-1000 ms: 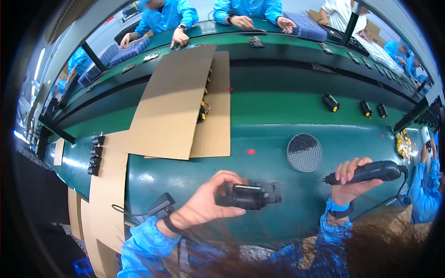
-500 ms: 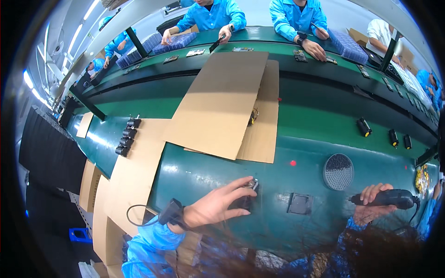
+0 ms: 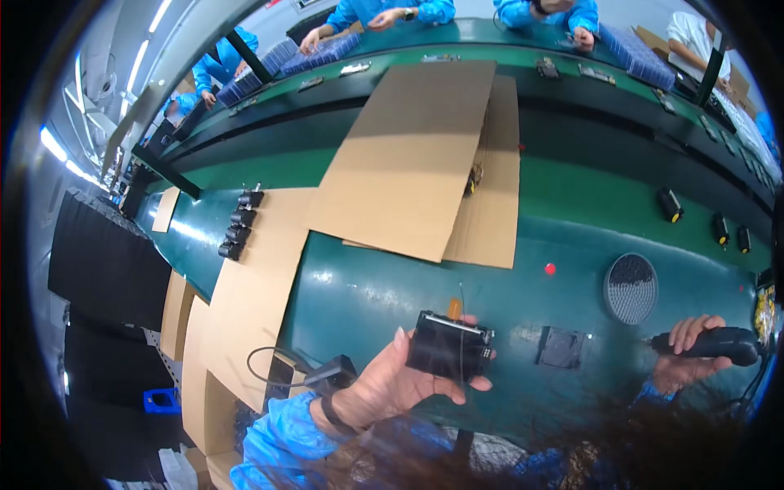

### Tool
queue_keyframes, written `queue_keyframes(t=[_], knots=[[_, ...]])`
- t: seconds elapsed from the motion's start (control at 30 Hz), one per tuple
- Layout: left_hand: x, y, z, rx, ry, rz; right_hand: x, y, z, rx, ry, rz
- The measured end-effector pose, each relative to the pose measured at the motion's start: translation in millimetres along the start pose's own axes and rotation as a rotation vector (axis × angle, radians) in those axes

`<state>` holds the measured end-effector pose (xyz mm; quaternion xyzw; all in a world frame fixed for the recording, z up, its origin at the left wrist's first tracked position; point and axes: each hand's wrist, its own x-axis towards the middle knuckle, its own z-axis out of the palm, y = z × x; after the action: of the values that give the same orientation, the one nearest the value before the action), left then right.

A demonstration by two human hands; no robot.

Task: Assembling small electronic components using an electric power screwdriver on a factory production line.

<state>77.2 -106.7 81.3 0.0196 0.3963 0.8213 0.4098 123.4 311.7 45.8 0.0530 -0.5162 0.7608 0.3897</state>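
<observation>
My left hand (image 3: 392, 384) grips a small black box-shaped module (image 3: 450, 345) with an orange ribbon tab and a thin wire sticking up, held just above the green workbench (image 3: 367, 294). My right hand (image 3: 684, 355) is closed around a black electric screwdriver (image 3: 717, 345) at the far right, lying level near the bench. A flat black square plate (image 3: 561, 347) lies on the bench between the two hands. Both forearms wear blue sleeves.
Large cardboard sheets (image 3: 416, 155) cover the bench's middle and left. A row of small black parts (image 3: 237, 224) sits at the left, a round grey mesh dish (image 3: 630, 287) at the right, three black-and-yellow parts (image 3: 710, 220) beyond. People in blue work along the far side.
My view has swung left. My left hand has lifted the black module off the bench and turned it up. My right hand still holds the screwdriver at the right.
</observation>
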Motion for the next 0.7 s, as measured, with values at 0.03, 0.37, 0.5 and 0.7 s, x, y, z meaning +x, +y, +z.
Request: queue_keyframes(t=[0.03,0.37,0.5,0.7], knots=[[-1.7,0.9,5.5,-0.011,0.010,-0.014,0.3,0.4,0.0,-0.008,0.005,0.018],[4.4,2.7,18.4,-0.043,0.067,-0.077,1.6,4.5,-8.6,0.051,-0.059,0.062],[1.7,0.8,18.6,-0.038,0.072,-0.059,0.5,3.0,-6.6,0.037,-0.062,0.068],[0.0,-3.6,15.0,-0.108,0.054,-0.022,0.2,3.2,-8.8,0.035,-0.069,0.076]])
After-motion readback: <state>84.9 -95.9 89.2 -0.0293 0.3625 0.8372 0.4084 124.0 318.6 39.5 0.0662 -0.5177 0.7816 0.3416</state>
